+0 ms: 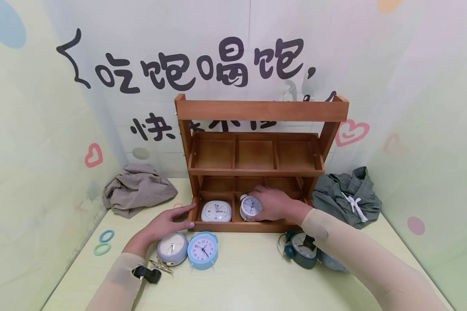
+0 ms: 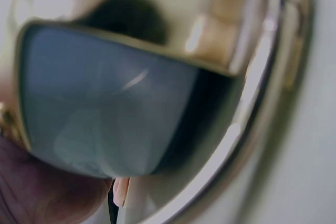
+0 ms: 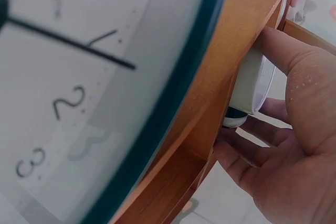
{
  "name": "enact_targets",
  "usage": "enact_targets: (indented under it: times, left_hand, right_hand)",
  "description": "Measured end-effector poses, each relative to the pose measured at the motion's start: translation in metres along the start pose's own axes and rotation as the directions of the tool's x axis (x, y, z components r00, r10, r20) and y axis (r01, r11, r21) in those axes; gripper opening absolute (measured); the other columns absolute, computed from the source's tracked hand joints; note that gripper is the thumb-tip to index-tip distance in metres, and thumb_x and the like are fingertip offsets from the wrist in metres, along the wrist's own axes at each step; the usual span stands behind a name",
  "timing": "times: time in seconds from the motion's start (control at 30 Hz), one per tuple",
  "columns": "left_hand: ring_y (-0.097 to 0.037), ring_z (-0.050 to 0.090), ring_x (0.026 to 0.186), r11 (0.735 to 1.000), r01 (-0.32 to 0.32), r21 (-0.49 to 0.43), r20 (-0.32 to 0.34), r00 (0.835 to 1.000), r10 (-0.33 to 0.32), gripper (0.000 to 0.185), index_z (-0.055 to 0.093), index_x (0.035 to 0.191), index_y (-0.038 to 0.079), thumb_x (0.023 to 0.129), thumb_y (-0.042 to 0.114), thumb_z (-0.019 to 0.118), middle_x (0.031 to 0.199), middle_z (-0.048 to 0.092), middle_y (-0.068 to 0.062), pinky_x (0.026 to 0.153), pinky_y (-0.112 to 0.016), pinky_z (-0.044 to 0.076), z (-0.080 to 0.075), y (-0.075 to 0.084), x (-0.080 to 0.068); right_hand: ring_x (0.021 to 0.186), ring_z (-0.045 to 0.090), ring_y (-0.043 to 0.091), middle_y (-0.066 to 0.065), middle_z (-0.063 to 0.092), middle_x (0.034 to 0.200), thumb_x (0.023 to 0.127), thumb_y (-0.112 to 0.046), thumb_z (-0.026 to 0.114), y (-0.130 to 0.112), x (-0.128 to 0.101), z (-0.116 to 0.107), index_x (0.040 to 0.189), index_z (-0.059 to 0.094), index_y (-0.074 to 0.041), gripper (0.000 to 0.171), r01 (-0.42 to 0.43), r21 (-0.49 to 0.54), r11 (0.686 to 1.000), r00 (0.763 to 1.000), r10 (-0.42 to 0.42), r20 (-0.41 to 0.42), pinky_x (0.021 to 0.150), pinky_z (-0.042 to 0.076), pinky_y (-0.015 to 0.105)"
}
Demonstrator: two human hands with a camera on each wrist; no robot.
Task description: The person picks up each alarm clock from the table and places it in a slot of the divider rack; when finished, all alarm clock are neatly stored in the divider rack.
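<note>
In the head view my right hand (image 1: pixel 274 203) grips a small white twin-bell alarm clock (image 1: pixel 251 206), which stands in the middle compartment of the lower tier of a wooden shelf (image 1: pixel 260 172). The right wrist view shows the thumb and fingers around that clock's rim (image 3: pixel 251 85). My left hand (image 1: pixel 161 224) touches the shelf's lower left end with fingers fairly straight. A white rounded-square clock (image 1: pixel 216 211) occupies the left compartment. Below the left hand, a lavender round clock (image 1: pixel 173 249) and a light blue clock (image 1: pixel 203 250) are on the table.
A dark teal twin-bell clock (image 1: pixel 303 249) stands under my right forearm, beside a partly hidden grey-blue object (image 1: pixel 333 262). Brown cloth (image 1: pixel 138 190) lies left of the shelf, dark green cloth (image 1: pixel 348 196) right. Blue (image 1: pixel 107 236) and green rings (image 1: pixel 102 249) lie far left.
</note>
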State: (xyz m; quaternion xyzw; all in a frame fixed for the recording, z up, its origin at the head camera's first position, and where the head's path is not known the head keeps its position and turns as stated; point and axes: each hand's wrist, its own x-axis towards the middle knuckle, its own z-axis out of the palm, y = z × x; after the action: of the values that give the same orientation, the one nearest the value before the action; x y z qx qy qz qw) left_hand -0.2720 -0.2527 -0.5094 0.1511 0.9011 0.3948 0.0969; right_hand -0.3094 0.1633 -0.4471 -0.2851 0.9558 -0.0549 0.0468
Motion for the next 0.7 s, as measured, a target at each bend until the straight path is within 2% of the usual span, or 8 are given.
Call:
enact_targets:
  times: [0.13, 0.3, 0.5, 0.7]
  left_hand:
    - [-0.043, 0.035, 0.163, 1.000, -0.001, -0.002, 0.000, 1.000, 0.001, 0.075, 0.057, 0.164, 0.039, 0.097, 0.062, 0.081, 0.173, 0.048, -0.011, 0.130, -0.070, 0.028, 0.000, 0.000, 0.001]
    - [-0.044, 0.035, 0.163, 1.000, 0.003, -0.001, -0.001, 1.000, -0.003, 0.075, 0.057, 0.164, 0.039, 0.097, 0.062, 0.081, 0.173, 0.048, -0.011, 0.130, -0.070, 0.028, 0.001, 0.000, 0.001]
    - [-0.044, 0.035, 0.163, 1.000, -0.001, 0.009, 0.002, 1.000, 0.001, 0.074, 0.056, 0.165, 0.040, 0.098, 0.062, 0.080, 0.173, 0.047, -0.011, 0.129, -0.070, 0.028, 0.001, 0.002, 0.001]
    - [-0.044, 0.035, 0.163, 1.000, 0.001, 0.005, 0.001, 1.000, -0.001, 0.075, 0.056, 0.165, 0.039, 0.098, 0.062, 0.081, 0.174, 0.046, -0.012, 0.129, -0.071, 0.028, 0.000, 0.002, 0.000]
  right_hand:
    - [0.127, 0.062, 0.026, 0.008, 0.060, 0.152, 0.087, -0.057, 0.093, 0.001, -0.003, -0.005, 0.158, 0.061, -0.018, 0.087, 0.018, 0.009, 1.000, 1.000, -0.018, 0.018, 0.110, 0.059, 0.050]
    - [0.137, 0.060, 0.030, 0.010, 0.055, 0.160, 0.091, -0.054, 0.092, 0.002, -0.017, -0.018, 0.163, 0.056, -0.016, 0.089, -0.001, 0.091, 0.996, 1.000, 0.000, 0.008, 0.116, 0.054, 0.054]
    - [0.143, 0.058, 0.033, 0.011, 0.053, 0.164, 0.095, -0.049, 0.090, 0.009, -0.048, -0.032, 0.163, 0.056, -0.014, 0.084, -0.027, 0.173, 0.985, 0.998, 0.036, -0.049, 0.118, 0.052, 0.057]
    - [0.140, 0.060, 0.032, 0.011, 0.055, 0.161, 0.098, -0.051, 0.086, 0.022, -0.083, -0.034, 0.164, 0.055, -0.012, 0.083, -0.024, 0.218, 0.976, 0.996, 0.041, -0.074, 0.114, 0.055, 0.057]
